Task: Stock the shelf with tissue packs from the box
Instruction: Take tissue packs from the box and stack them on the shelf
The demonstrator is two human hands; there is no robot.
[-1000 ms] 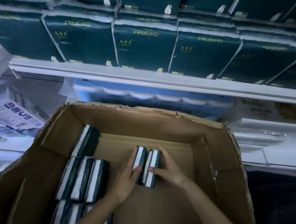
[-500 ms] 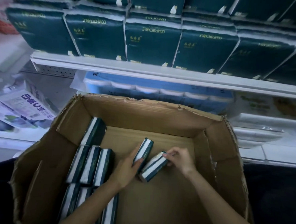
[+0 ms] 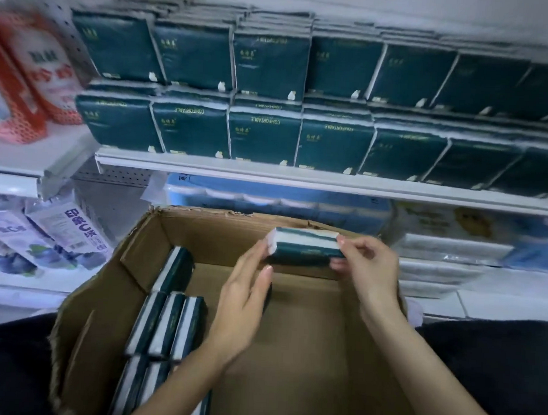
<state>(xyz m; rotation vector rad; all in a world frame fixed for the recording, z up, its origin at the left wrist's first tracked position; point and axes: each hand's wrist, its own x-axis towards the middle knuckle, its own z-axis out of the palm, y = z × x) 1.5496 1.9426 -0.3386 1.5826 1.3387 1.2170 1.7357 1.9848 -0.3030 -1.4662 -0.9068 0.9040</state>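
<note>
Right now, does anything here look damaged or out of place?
Only the cardboard box: its far rim is torn and ragged, and its left edge is frayed. The tissue packs on the shelf stand in even rows.

View: a single wide-angle camera worn on the head, looking forward and down.
Facing: the white metal shelf point(image 3: 299, 180), lined with dark green tissue packs point(image 3: 263, 137), across the upper frame.
Nearness: close above the open brown cardboard box point(image 3: 201, 232); bare forearms point(image 3: 416, 373) enter from the bottom edge.
Edges: left side blurred.
</note>
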